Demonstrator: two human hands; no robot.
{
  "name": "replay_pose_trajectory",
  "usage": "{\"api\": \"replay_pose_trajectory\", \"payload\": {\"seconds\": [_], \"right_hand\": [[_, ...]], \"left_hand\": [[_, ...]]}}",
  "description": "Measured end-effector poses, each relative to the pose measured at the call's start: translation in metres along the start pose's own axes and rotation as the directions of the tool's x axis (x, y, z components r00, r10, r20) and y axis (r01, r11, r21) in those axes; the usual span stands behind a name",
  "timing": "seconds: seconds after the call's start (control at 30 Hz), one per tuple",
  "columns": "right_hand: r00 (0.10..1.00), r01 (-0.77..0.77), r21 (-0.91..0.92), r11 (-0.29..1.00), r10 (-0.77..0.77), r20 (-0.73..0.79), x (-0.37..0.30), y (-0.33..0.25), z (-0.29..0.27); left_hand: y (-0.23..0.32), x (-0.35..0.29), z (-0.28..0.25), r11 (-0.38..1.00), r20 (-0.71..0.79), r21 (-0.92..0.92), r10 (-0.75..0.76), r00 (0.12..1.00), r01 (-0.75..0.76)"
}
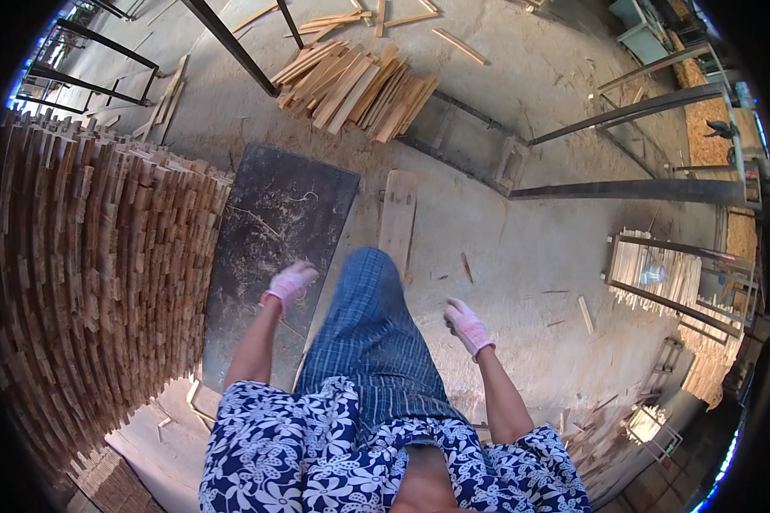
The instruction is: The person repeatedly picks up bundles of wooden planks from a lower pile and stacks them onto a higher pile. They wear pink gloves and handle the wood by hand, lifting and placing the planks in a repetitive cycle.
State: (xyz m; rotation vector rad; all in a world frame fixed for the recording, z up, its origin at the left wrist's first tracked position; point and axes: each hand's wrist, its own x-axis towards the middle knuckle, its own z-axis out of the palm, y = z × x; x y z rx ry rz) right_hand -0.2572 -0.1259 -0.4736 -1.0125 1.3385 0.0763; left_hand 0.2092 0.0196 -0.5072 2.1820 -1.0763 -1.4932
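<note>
My left hand (291,284), in a pink-and-white work glove, hangs over the dark flat board (287,192) to the left of my legs. Its fingers are loosely extended, and no object shows in them. On the other side, my right hand (468,327) wears a matching glove and hangs above the concrete floor (522,274). Its fingers are a little bent and apart, also without anything in them. Between the two hands is my blue checked lower garment (364,325). A wooden plank (397,218) lies flat on the floor just ahead of it.
A tall stack of wooden strips (111,265) rises close on my left. Ahead, a loose heap of wood strips (351,90) lies beside a dark metal frame (479,141). Farther right, a rack (659,269) holds pale strips. Wood scraps (585,314) are scattered on the floor.
</note>
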Motion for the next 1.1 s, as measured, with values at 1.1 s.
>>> {"api": "replay_pose_trajectory", "payload": {"seconds": [1.1], "right_hand": [[0.977, 0.001, -0.78, 0.626, 0.164, 0.133, 0.357, 0.38, -0.286]], "left_hand": [[0.044, 0.399, 0.259, 0.97, -0.368, 0.166, 0.23, 0.901, -0.18]]}}
